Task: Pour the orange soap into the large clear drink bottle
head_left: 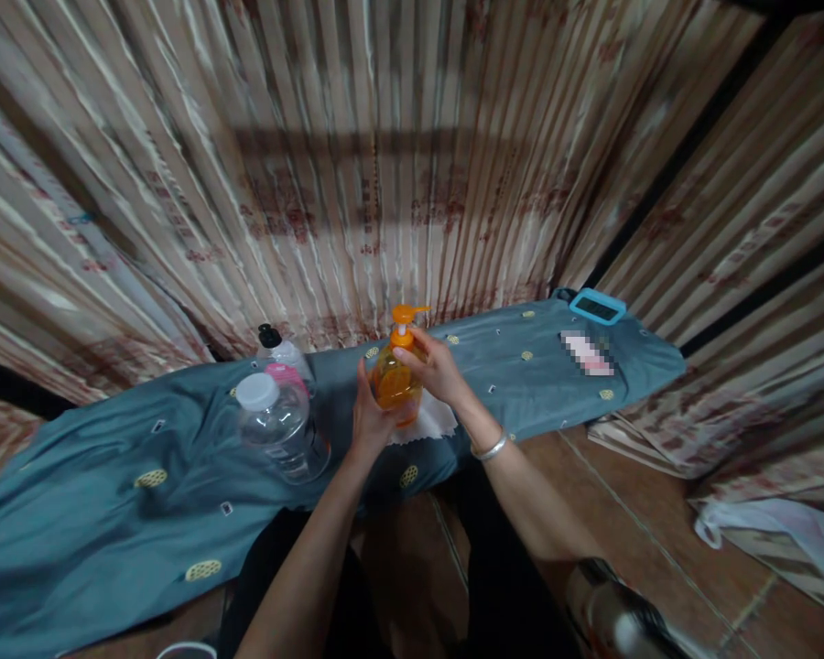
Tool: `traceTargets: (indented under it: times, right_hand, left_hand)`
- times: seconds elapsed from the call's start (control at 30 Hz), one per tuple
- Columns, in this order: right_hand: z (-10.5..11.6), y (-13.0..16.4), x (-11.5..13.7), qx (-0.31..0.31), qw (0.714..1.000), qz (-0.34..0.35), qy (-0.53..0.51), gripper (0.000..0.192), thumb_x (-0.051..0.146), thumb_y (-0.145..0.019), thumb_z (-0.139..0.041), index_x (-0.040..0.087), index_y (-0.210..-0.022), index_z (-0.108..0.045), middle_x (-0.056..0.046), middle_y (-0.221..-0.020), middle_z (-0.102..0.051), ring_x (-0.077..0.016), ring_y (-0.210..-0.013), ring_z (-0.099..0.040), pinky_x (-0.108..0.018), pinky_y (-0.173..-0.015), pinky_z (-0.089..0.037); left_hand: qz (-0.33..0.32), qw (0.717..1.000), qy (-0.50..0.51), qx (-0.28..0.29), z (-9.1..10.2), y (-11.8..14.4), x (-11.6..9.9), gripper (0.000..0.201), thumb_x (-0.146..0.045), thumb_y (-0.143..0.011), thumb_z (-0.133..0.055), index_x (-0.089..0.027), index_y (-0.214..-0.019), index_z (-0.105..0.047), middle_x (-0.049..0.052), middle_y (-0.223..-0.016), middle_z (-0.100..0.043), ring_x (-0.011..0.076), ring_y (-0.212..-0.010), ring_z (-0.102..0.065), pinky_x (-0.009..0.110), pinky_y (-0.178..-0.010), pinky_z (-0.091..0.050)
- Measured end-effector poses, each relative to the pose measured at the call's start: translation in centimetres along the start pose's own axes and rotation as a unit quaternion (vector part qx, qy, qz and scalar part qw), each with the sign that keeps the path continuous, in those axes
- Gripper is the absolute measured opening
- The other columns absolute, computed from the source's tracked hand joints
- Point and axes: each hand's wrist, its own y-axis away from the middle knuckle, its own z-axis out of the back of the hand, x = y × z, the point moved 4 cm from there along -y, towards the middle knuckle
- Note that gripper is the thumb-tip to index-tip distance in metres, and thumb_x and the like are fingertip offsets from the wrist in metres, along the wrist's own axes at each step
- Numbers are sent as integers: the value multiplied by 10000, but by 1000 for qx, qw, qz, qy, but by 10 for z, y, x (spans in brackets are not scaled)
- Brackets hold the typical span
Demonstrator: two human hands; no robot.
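An orange pump bottle (393, 373) with amber liquid stands upright near the middle of the cloth-covered surface. Around its lower left side is my left hand (372, 414), gripping the body. My right hand (431, 364) closes on the bottle's collar from the right, just under the orange pump head (404, 315). Beneath the bottle and to its right lies a white tissue (434, 423). Left of my hands are a large clear jar (285, 439) with a white lid and, behind it, a clear bottle (289, 355) with a black cap and pink label.
A teal patterned cloth (178, 439) covers the long narrow surface. At its right end are a blue-framed device (597, 307) and a blurred pinkish item (589, 353). Pleated curtains (384, 183) hang close behind. On the right floor lies a white bag (775, 526).
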Motion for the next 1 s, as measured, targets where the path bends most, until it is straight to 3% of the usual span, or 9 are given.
traceTargets:
  times: [0.17,0.37,0.7,1.0]
  right_hand:
    - [-3,0,-2,-42,999,-24,-6,381,466,-994,-704,197,-1261,-671,-69,-1227,-716,-206,-1027,-716,-435,-903,-619]
    - [-8,0,-11,-45,998,-25,-44,353,469,-992,-706,191,-1210,-689,-56,-1189,-723,-201,-999,-716,-413,-875,-621]
    - [-4,0,-11,15,996,-28,-86,319,461,-982,-725,186,-1141,-702,-40,-1109,-734,-177,-932,-714,-396,-853,-618]
    - [1,-9,-6,129,983,-11,-132,326,453,-977,-733,187,-1164,-708,-58,-1175,-742,-204,-1031,-727,-442,-926,-618]
  left_hand:
    - [58,998,18,9,-9,3,-2,771,-261,-676,-911,-248,-1372,-581,86,-1273,-766,321,-1177,-759,474,-1031,-616]
    - [50,998,27,19,-10,6,-3,625,-324,-697,-919,-229,-1243,-631,64,-1189,-778,307,-1134,-756,452,-1016,-600]
    - [46,999,18,23,-8,10,-2,606,-389,-712,-932,-242,-1222,-640,50,-1151,-771,308,-1121,-744,439,-1000,-587]
    - [46,998,38,30,-7,9,-1,607,-408,-722,-917,-240,-1236,-640,45,-1147,-784,290,-1102,-760,412,-984,-601]
